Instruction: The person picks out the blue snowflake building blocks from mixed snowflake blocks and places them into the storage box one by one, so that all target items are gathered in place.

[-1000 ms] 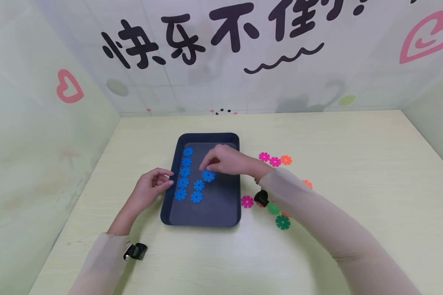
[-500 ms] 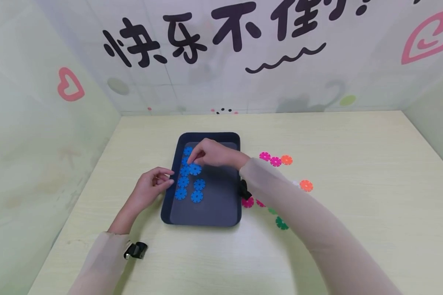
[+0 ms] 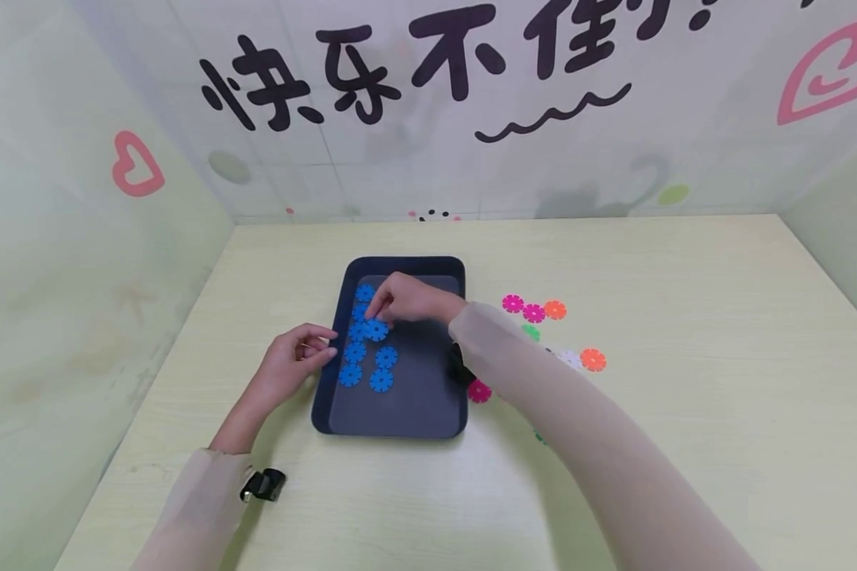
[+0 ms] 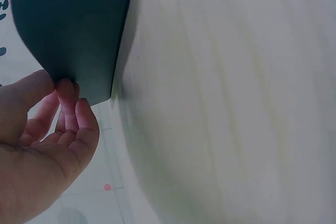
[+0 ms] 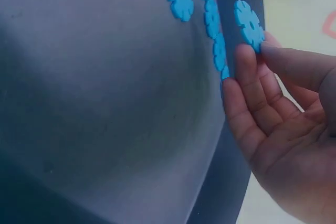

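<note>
Between thumb and fingertip my right hand (image 3: 410, 297) pinches a blue snowflake disc (image 3: 377, 330), a notched flat piece. In the right wrist view that disc (image 5: 249, 23) is tilted and raised off the tray floor. Below it, along the left wall of the dark tray (image 3: 432, 412), runs a column of blue snowflake discs (image 3: 355, 351). Two more blue discs (image 3: 383, 369) lie in a second column beside it, below the right hand. My left hand (image 3: 289, 361) holds the tray's left rim, its fingertips at the edge in the left wrist view.
Right of the tray lie loose snowflake discs: pink ones (image 3: 513, 304), orange ones (image 3: 593, 360), a green one (image 3: 531, 331) and a white one (image 3: 570, 359). My right sleeve (image 3: 543, 381) covers some of them. A wall (image 3: 428, 174) with black writing stands behind the table (image 3: 685, 317).
My right hand has carried the blue disc leftward, from over the second column to close beside the left column. The left hand and tray have stayed in place.
</note>
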`<state>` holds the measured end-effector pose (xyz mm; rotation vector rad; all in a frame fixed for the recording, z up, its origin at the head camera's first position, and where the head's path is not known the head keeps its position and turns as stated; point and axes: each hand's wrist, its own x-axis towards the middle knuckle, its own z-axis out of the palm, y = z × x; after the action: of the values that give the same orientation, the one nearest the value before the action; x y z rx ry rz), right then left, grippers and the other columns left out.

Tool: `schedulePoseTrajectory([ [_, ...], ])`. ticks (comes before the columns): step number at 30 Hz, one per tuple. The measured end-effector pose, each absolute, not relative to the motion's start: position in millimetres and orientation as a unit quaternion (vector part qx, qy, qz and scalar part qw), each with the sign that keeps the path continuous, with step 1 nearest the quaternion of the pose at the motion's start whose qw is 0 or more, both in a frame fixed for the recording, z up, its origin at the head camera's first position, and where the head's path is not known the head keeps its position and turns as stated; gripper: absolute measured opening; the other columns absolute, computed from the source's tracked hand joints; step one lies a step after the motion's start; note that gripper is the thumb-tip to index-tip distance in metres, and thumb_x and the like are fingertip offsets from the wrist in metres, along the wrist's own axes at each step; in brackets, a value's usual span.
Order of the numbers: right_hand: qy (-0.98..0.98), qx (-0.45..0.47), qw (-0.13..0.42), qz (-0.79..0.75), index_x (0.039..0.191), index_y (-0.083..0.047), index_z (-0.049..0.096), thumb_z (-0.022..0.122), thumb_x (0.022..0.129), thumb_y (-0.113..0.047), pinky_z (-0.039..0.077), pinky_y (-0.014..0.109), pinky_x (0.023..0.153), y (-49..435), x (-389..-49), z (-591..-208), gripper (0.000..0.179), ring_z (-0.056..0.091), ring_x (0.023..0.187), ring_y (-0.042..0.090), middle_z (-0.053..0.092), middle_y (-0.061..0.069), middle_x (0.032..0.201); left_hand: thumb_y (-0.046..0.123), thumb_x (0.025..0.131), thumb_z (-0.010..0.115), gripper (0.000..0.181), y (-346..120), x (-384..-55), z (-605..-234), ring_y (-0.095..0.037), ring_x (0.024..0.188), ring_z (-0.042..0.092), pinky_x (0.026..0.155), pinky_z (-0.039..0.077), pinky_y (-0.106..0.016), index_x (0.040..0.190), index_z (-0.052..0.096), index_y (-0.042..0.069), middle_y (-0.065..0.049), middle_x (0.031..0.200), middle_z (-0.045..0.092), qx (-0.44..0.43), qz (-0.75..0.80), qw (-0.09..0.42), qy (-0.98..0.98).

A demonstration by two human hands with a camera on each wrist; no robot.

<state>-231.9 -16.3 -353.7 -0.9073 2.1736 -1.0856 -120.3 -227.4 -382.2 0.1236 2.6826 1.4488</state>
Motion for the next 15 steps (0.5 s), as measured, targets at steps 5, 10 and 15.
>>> schedulePoseTrajectory([
  [5, 0.821, -0.313, 0.274, -0.391, 0.097, 0.003, 0.070, 0.057, 0.087, 0.003, 0.047, 0.023, 0.062, -18.5, -231.9, -355.9, 0.016, 0.059, 0.068, 0.021, 0.067, 0.011, 0.085, 0.006, 0.088, 0.061, 0.025, -227.4, -120.1, -382.8, -0.024, 0.074, 0.057, 0.062, 0.047, -0.022, 0.111, 0.058, -0.004, -0.015, 0.089, 0.058, 0.043, 0.476, 0.045, 0.877],
  [10, 0.834, -0.316, 0.267, -0.365, 0.096, 0.002, 0.070, 0.057, 0.087, 0.004, 0.046, 0.021, 0.060, -19.7, -232.3, -356.8, 0.017, 0.057, 0.066, 0.017, 0.067, 0.010, 0.093, 0.006, 0.088, 0.060, 0.025, -227.8, -120.0, -382.7, -0.024, 0.074, 0.056, 0.061, 0.047, -0.022, 0.111, 0.058, -0.004, -0.015, 0.089, 0.058, 0.046, 0.475, 0.043, 0.877],
  [15, 0.845, -0.308, 0.266, -0.347, 0.096, 0.002, 0.071, 0.057, 0.086, 0.004, 0.044, 0.021, 0.057, -20.6, -234.6, -359.7, 0.017, 0.054, 0.064, 0.014, 0.067, 0.010, 0.095, 0.006, 0.088, 0.061, 0.025, -227.9, -120.1, -382.6, -0.023, 0.074, 0.056, 0.061, 0.046, -0.022, 0.111, 0.058, -0.004, -0.015, 0.089, 0.058, 0.048, 0.477, 0.043, 0.876],
])
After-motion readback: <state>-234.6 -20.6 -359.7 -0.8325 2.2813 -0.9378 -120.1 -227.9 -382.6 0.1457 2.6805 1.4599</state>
